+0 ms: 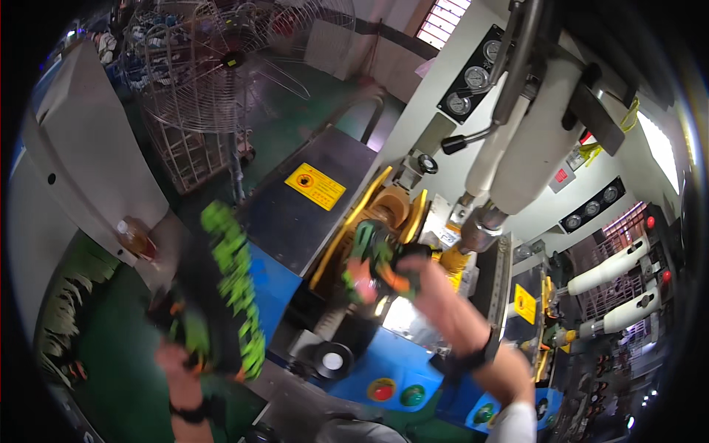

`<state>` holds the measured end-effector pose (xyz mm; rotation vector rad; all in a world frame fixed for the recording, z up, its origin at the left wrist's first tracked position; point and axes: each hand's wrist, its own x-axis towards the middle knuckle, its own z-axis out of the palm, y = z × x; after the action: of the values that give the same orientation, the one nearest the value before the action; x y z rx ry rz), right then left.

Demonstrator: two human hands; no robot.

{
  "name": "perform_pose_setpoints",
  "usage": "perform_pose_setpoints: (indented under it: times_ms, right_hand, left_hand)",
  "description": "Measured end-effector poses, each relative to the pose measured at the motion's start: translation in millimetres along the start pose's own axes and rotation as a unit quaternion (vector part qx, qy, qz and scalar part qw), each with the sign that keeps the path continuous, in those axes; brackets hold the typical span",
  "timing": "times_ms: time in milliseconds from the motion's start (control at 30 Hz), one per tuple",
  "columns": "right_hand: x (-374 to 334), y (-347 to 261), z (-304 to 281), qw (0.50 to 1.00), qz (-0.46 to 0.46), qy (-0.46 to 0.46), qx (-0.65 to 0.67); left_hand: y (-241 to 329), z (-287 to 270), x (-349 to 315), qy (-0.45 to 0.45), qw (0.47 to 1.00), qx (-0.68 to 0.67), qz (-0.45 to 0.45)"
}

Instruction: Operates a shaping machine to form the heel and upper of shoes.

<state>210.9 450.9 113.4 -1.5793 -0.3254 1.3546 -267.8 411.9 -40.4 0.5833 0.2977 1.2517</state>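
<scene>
Left hand (173, 358): I am watching it from afar; it is gripping the first shoe (193, 332) by the upper, and a black wristband (190, 410) is circling the wrist.
First shoe: it is hanging tilted at the left, above the green floor (111, 354), its black sole with bright green tread (233, 280) facing right.
Right hand (428, 284): it is reaching in to the second shoe (375, 251) and blurring — I cannot tell whether the fingers are clasping it or only touching.
Second shoe: green, black and orange; it is sitting at the machine's station, beside the yellow bars (425, 214) and in front of a brown block (393, 203).
Blue housing (354, 376): it is standing below that station, bearing a red button (382, 389) and a green button (413, 395).
Dark cover (295, 221): it is lying between the hands, farther off, carrying a yellow warning label (315, 186).
White cylinder (535, 140): it is slanting down from the upper right — I am seeing dial gauges (473, 77) behind it.
Bottle (136, 240): it is resting at far left, near the grey panel (96, 133).
</scene>
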Motion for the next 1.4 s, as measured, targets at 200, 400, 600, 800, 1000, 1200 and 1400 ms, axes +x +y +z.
perform_pose_setpoints:
  times_ms: [200, 400, 600, 800, 1000, 1200, 1400]
  right_hand:
    - [103.1, -12.1, 36.6, 0.952, -0.147, 0.226, -0.142]
    - [130.4, -18.9, 24.9, 0.932, -0.126, 0.219, -0.26]
    - [150.6, 33.8, 81.2, 0.739, -0.376, 0.354, -0.433]
    - [127.6, 6.2, 8.7, 0.871, -0.167, 0.178, -0.427]
    - [-104.6, 97.1, 23.2, 0.615, -0.535, 0.006, -0.579]
    - [-188.0, 218.8, -97.6, 0.601, -0.351, 0.015, -0.718]
    - [-245.3, 253.3, -107.1, 0.782, -0.45, -0.042, -0.43]
  left_hand:
    - [9.3, 10.9, -120.4, 0.38, 0.907, 0.162, 0.08]
    - [-17.4, 7.4, -184.4, 0.59, 0.803, 0.058, -0.052]
    - [-34.4, 40.7, -139.4, 0.506, 0.862, 0.0, -0.036]
    - [-70.1, 90.1, -123.7, 0.346, 0.936, -0.044, -0.039]
    - [-20.9, 144.1, -198.3, 0.455, 0.885, 0.101, 0.006]
    - [-66.8, 162.1, -207.7, 0.34, 0.939, -0.048, -0.023]
    - [-63.6, 234.3, -254.5, 0.294, 0.956, -0.001, -0.005]
